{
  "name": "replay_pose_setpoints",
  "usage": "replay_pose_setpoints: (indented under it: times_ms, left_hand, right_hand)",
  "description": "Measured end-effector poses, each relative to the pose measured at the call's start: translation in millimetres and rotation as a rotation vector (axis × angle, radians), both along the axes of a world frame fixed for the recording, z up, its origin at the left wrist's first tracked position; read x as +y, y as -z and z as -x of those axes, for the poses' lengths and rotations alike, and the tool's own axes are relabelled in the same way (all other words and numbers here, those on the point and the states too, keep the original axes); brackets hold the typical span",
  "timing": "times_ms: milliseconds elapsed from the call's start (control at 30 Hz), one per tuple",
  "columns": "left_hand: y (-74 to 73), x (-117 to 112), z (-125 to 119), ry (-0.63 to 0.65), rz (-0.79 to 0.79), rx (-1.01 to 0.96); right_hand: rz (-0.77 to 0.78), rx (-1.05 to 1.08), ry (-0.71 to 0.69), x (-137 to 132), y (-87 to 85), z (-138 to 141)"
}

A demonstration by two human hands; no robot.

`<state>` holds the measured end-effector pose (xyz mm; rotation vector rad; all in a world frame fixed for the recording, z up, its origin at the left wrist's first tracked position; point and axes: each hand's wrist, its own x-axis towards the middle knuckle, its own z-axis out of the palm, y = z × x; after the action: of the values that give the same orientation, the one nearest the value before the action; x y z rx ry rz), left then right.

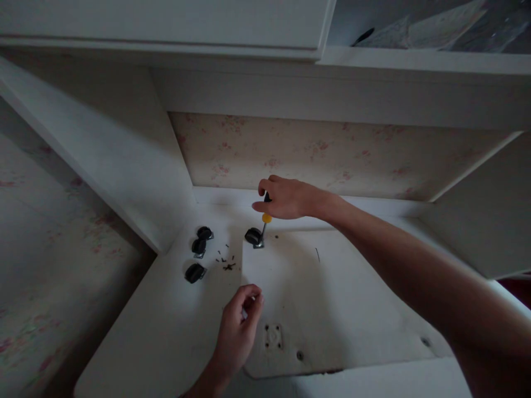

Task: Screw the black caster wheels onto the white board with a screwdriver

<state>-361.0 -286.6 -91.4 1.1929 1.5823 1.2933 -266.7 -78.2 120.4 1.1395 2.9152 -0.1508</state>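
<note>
My right hand (286,199) is closed round the handle of a screwdriver (266,218) with a black and yellow grip. Its shaft points down at the metal plate of a black caster wheel (253,236), which sits at the far left corner of a white board (298,287). Above the board's left edge, my left hand (243,318) is curled, thumb and fingertips together; whatever they may pinch is too small to make out. Left of the board lie more casters (194,272) and several small dark screws (228,267).
The board lies on a white desk top (166,331). A square mounting mark (272,336) with holes shows near its front edge. White cabinets (166,25) hang above, a side panel (116,121) stands left, and floral wallpaper (315,155) covers the back.
</note>
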Motion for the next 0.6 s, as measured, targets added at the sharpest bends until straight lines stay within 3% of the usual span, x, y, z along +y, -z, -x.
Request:
replay_pose_setpoints:
  times_ms: [333, 600]
  left_hand:
    - [3.1, -1.1, 0.3, -0.012, 0.008, 0.012]
    - [4.0, -1.2, 0.6, -0.003, 0.018, 0.016]
  right_hand:
    - [0.059, 0.063, -0.166, 5.3, 0.1, -4.6]
    - [0.005, 0.051, -0.118, 2.0, 1.7, -3.3]
